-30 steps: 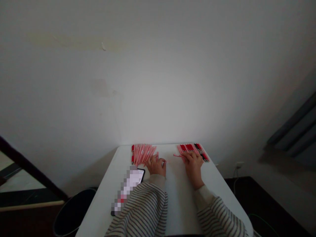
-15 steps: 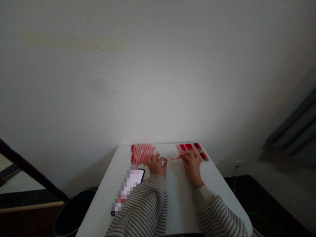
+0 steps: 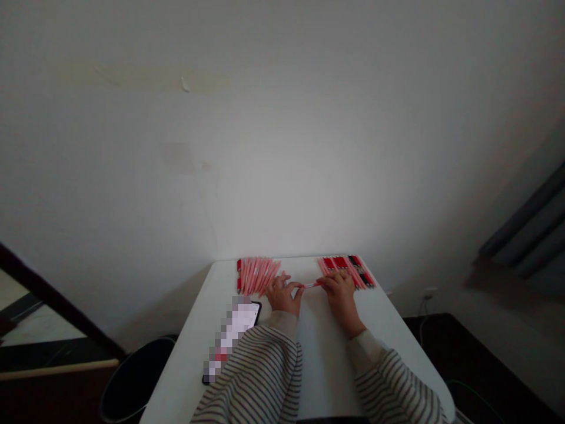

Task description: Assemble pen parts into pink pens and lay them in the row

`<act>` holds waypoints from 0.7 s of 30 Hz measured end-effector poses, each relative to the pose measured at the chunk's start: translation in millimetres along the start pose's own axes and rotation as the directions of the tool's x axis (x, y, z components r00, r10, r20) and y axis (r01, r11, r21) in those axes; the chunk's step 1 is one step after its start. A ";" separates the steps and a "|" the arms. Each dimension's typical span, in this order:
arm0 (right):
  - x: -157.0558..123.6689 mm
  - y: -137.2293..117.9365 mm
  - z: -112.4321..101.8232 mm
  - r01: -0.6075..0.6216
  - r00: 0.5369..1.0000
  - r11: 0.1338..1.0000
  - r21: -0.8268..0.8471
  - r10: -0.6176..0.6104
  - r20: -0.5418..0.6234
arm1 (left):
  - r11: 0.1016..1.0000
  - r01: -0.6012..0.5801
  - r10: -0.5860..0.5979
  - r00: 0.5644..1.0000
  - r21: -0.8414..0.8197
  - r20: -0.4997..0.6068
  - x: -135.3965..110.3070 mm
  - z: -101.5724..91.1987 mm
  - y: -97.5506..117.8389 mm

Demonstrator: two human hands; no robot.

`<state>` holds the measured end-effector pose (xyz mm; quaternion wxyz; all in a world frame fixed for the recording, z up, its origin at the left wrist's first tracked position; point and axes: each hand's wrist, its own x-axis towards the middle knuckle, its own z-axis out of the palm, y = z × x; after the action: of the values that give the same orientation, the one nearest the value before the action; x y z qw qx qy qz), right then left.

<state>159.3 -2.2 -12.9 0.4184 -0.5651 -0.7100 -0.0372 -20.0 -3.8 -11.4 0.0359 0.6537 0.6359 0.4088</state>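
Note:
On a white table (image 3: 324, 365) my left hand (image 3: 282, 296) and my right hand (image 3: 341, 292) meet over its far middle. Both pinch one thin pink pen (image 3: 311, 285) that runs crosswise between their fingertips. A fan of pink pens (image 3: 256, 274) lies just behind my left hand at the far left. Behind my right hand, at the far right, lies a row of pink pens with red and black ends (image 3: 346, 270). Striped sleeves cover both forearms.
A phone (image 3: 233, 338) lies on the table's left side beside my left sleeve. A dark round bin (image 3: 132, 380) stands on the floor left of the table. A pale wall rises right behind the table. A wall socket (image 3: 427, 292) sits low at the right.
My right hand brought the pink pen leftward from the right-hand row. My left hand's fingertips have closed on its other end. Both hands now hold it.

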 end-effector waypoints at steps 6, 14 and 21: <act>0.2 -3.8 -3.0 -0.008 1.000 1.000 -0.016 0.008 0.013 | 1.000 0.013 -0.012 0.998 0.017 -0.061 -0.8 1.1 1.1; 0.2 -2.9 -2.6 -0.025 1.000 1.000 0.007 0.025 0.016 | 0.999 0.046 -0.045 0.998 0.012 -0.043 0.0 -2.3 2.3; 0.2 2.2 6.0 -0.154 0.982 0.985 0.080 0.161 -0.095 | 0.981 0.137 -0.135 0.991 0.138 -0.025 -1.0 -16.4 13.4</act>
<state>157.8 1.9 -17.6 0.4756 -0.6014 -0.6420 -0.0067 -18.6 -14.9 6.6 0.0131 0.6064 0.7064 0.3648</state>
